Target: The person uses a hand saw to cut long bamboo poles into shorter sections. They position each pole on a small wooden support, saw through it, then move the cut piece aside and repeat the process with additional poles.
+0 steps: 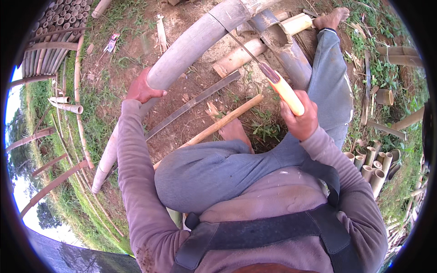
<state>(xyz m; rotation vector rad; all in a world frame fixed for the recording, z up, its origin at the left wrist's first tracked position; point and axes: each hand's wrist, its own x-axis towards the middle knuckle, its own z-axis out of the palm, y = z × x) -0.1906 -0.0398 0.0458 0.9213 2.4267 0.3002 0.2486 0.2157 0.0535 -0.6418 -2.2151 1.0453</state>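
A long, thick grey bamboo pole slants from the lower left up to the top centre. My left hand is wrapped round it, thumb on the near side. In my right hand is the yellow handle of a hand saw. Its thin blade, seen nearly edge-on, runs up and left to a dark narrow line across the pole. The pole's upper end lies by a split grey bamboo piece, next to my outstretched right leg. A paler cut bamboo piece lies under the blade on sawdust-strewn soil.
Between my left arm and bare foot lie a flat dark strip and a light round stick. Short bamboo tubes stand in a cluster at the right. Cut bamboo is stacked at the far left, beside a bamboo fence.
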